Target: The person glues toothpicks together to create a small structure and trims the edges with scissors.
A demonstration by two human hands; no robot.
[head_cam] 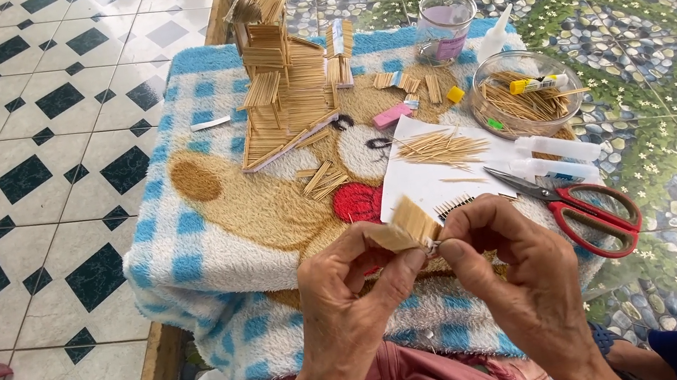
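Left hand (349,302): thumb and fingers pinched on the near edge of a small panel of glued toothpicks (407,226), held up off the towel.
Right hand (520,275): fingertips (451,247) closed on the panel's right corner, touching the left thumb.
Toothpick panel: tilted, between both hands' fingertips, above the towel's near edge.
Towel (205,234): blue-and-white checked with a bear picture, spread under the hands.
White paper (424,179): just beyond the fingers, with a loose heap of toothpicks (442,148) on it.
Scissors (585,205): red-handled, just right of the right fingers.
Glue bottles (556,154): beyond the scissors.
Glass bowl (526,95): farther right, holding toothpicks.
Toothpick house (284,75): far left of the fingers, upright.
Jar (443,24): at the far edge.
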